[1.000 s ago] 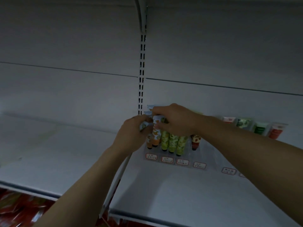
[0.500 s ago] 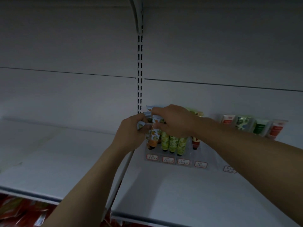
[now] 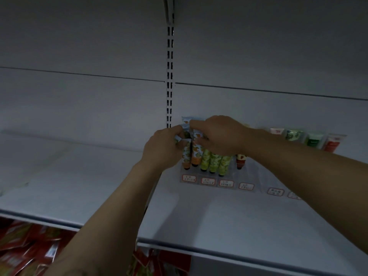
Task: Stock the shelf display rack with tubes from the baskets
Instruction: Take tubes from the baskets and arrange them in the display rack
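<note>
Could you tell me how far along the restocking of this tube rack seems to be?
Done: green tubes, a red tube and four far-right tubes stand in the rack. In hand: the left hand and right hand both grip orange tubes at the rack's left end. Left: the stretch right of the red tube looks unfilled, though the forearm hides part; the baskets are out of view.

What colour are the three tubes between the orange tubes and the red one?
The tubes are yellow-green, patterned; head view.
</note>
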Demonstrator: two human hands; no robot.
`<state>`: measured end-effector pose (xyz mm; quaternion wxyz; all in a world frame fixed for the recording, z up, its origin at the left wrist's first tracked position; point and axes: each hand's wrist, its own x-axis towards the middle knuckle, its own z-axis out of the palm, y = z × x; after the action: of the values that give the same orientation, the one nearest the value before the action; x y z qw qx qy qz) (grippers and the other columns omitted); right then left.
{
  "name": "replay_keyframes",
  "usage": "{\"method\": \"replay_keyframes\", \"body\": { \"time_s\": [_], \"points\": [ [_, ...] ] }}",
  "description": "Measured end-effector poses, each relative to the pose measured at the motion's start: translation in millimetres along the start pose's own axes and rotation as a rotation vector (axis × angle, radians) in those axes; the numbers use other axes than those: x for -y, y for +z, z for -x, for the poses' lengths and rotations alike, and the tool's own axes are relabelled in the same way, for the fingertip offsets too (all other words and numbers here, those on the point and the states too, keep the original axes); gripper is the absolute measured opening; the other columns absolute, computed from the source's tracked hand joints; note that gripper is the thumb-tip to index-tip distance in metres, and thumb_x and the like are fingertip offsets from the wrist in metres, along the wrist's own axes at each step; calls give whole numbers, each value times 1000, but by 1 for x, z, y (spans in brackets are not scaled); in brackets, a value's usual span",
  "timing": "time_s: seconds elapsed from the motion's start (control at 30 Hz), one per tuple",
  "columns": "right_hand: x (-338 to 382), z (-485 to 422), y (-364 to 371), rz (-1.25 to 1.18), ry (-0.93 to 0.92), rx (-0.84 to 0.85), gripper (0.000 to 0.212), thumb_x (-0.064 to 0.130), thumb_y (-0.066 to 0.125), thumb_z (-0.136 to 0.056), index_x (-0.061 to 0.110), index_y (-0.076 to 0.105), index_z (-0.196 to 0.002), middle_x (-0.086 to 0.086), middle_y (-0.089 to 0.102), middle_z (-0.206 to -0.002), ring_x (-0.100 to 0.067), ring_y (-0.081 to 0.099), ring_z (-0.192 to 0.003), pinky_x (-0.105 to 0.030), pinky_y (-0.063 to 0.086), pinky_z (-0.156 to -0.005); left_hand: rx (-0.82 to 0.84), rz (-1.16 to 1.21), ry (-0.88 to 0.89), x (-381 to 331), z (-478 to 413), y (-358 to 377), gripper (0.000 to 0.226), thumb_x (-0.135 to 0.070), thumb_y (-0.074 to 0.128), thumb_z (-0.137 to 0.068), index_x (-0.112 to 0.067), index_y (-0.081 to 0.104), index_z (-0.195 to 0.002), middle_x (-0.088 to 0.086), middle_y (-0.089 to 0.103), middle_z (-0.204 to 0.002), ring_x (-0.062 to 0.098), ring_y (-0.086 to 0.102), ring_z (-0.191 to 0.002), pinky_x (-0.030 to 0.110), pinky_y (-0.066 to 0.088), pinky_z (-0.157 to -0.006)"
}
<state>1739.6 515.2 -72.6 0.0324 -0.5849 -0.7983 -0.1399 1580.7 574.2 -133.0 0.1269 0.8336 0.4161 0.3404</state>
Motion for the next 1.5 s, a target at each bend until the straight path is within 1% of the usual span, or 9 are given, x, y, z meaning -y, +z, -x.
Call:
{"method": "replay_keyframes", "body": {
  "time_s": [0.23,0.37,0.43,0.67,0.87,1.17,1.27,1.37,1.5],
  "points": [
    [9,-2,2,170,27,-60,27,27,44,-99,15,50,-122,-12,60,-99,-21,40,-73,-28,26,-62,60,16,-3,0,1,-5,14,-28,59,-92,-27,48,-83,5,61,-92,30,57,-91,36,47,-69],
    [20,-12,-2,263,-10,-84,28,29,63,-89,18,61,-115,-11,63,-114,-23,57,-93,-28,27,-62,54,12,-1,0,0,-7,4,-26,58,-93,-23,57,-91,12,64,-102,32,57,-96,40,50,-74],
    [23,-14,-3,317,-25,-179,34,33,79,-75,16,69,-102,-10,69,-106,-19,62,-89,-28,26,-55,51,17,-1,1,-1,-7,4,-26,58,-93,-22,58,-92,12,64,-101,32,57,-95,40,50,-74],
    [14,-27,2,76,128,81,33,32,73,-80,16,47,-67,-1,45,-67,-23,51,-74,-27,37,-60,48,116,-14,9,-1,-2,31,-25,63,-89,-31,43,-67,3,60,-81,26,58,-77,35,49,-67],
    [14,-40,-2,129,147,194,51,37,80,-72,18,35,-62,0,41,-67,-14,41,-60,-24,27,-48,29,133,-23,8,0,-2,33,-28,64,-89,-34,42,-65,2,60,-87,26,58,-85,38,51,-73],
    [16,-43,10,182,165,168,33,26,80,-73,11,51,-80,0,39,-67,-17,46,-68,-22,28,-47,36,110,-14,9,-6,-3,35,-23,64,-88,-34,42,-64,-1,55,-83,21,56,-81,29,43,-68],
    [23,-38,22,250,156,127,21,22,74,-79,11,56,-78,-2,53,-75,-20,54,-74,-24,36,-61,40,111,-25,10,-2,0,33,-26,65,-88,-32,43,-65,1,60,-85,22,58,-81,29,46,-68],
    [24,-30,23,273,117,70,18,24,61,-88,15,64,-103,-3,63,-110,-22,55,-107,-31,33,-88,35,160,-57,5,8,-1,16,-28,64,-89,-26,52,-79,4,63,-96,22,59,-86,27,42,-67],
    [23,-24,13,243,114,93,25,31,66,-85,16,67,-105,-3,66,-101,-22,60,-93,-28,29,-74,-8,339,-167,-3,15,-22,17,-20,47,-98,-21,50,-115,3,45,-112,11,49,-72,21,36,-57]
  ]
}}
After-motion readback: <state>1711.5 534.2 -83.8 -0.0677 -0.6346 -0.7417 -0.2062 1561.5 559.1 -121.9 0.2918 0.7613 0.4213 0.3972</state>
